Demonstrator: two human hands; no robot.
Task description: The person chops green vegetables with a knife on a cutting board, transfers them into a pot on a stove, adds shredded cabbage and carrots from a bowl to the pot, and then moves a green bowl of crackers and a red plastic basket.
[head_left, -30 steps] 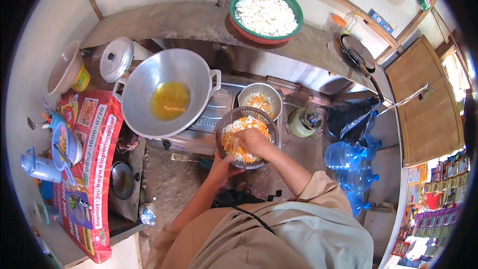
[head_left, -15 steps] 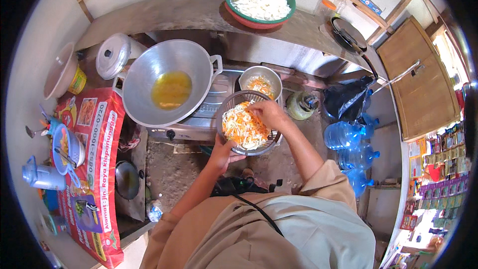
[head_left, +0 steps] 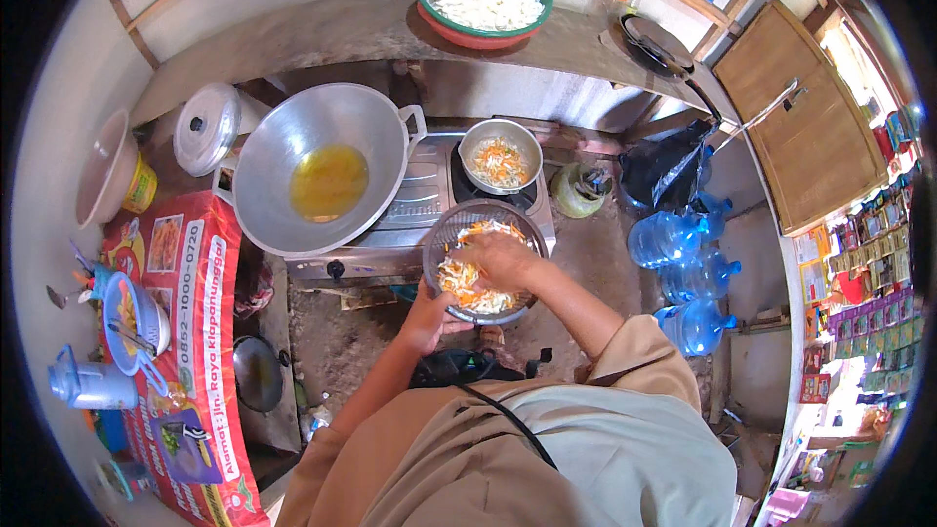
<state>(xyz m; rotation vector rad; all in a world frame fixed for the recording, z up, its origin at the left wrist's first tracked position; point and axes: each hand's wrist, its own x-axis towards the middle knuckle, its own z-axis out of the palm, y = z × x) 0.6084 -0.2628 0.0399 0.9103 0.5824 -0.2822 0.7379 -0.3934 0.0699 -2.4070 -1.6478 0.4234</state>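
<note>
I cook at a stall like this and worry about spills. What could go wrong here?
The left hand alone supports the wire strainer at its rim while the right hand digs in the shredded vegetables; a hard push might tip it, dropping food on the dirt floor. The wok of oil sits close beside; if hot, damp shreds falling in could spatter.

Bright daylight from right, soft shadows, sharp centre, strong fisheye bending, black rim.
</note>
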